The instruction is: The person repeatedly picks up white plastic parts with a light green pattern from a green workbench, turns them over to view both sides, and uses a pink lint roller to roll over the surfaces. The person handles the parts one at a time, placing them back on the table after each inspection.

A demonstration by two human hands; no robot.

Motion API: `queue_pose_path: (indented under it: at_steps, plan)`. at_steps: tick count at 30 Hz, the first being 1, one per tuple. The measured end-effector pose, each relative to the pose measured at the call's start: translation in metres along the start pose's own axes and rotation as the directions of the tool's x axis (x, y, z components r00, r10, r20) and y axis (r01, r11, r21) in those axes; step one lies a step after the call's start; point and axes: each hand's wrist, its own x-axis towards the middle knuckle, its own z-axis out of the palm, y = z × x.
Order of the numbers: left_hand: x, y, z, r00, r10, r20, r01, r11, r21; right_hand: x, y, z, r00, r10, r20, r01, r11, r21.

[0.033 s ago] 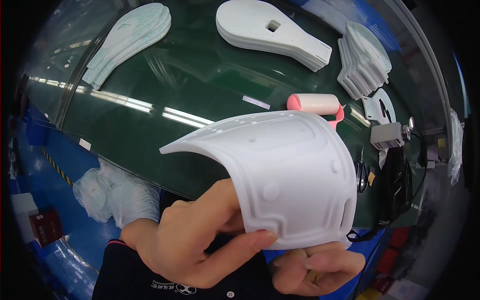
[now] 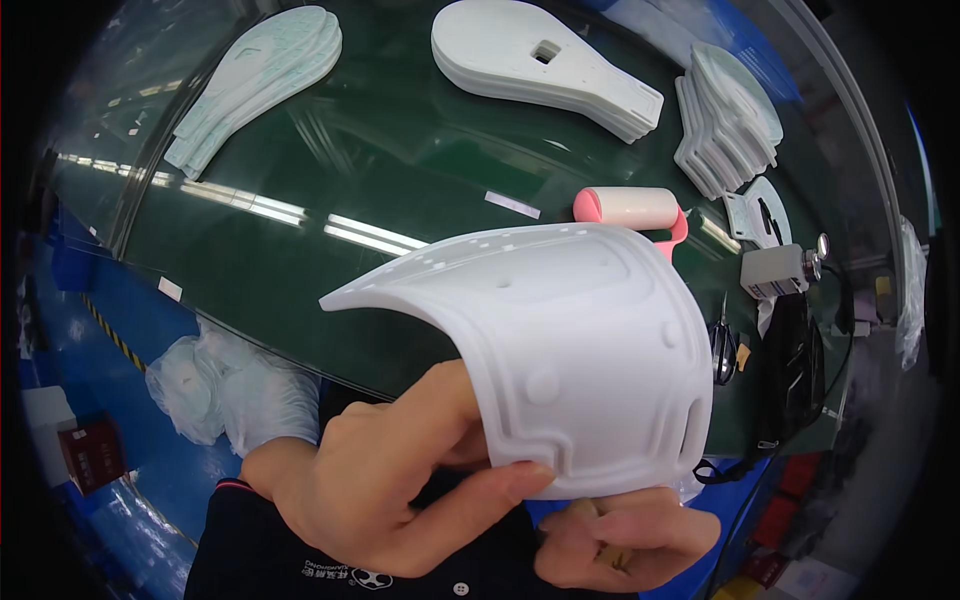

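A white moulded plastic panel (image 2: 600, 360), bent into a curve, is held up over the near edge of the table. My left hand (image 2: 400, 480) is closed on its lower left edge, thumb on the outer face and the other fingers partly hidden behind. Just below the panel's bottom edge is my right hand (image 2: 630, 540), its fingers curled and pressed together. What they pinch, if anything, is too small to make out. A bit of clear film (image 2: 688, 488) shows at the panel's lower right corner, beside the right hand.
On the green table (image 2: 400, 180) stand a white panel stack (image 2: 500, 50), a film-covered stack (image 2: 260, 80) and another stack (image 2: 730, 120). Behind the held panel lies a pink-handled roller (image 2: 630, 208). A pump bottle (image 2: 775, 272), scissors (image 2: 722, 350) and black bag (image 2: 795, 370) are at right; wrapped parts (image 2: 230, 390) sit lower left.
My right hand has shifted slightly left and down along the panel's bottom edge. The left hand and the panel have hardly moved.
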Motion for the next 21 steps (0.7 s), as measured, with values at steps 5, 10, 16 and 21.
queue_pose_path:
  at_steps: [5,10,16,21]
  plan:
    - [-0.003,0.004,-0.003,0.999,-0.053,-0.014,0.053,0.999,0.009,0.000,0.009,0.008,0.943,-0.023,-0.333,0.013,0.999,-0.033]
    - [-0.002,0.005,-0.004,0.994,-0.107,-0.034,0.101,0.985,-0.139,0.001,0.019,-0.006,0.864,-0.004,-0.504,0.038,0.998,0.057]
    - [-0.001,0.007,-0.005,0.992,-0.116,0.043,0.121,0.982,-0.148,-0.009,0.000,0.014,0.913,-0.014,-0.407,0.109,0.972,0.210]
    - [-0.003,0.011,-0.002,0.981,-0.195,-0.006,0.190,0.962,-0.195,0.001,0.001,0.005,0.976,-0.211,0.054,0.169,0.891,0.421]
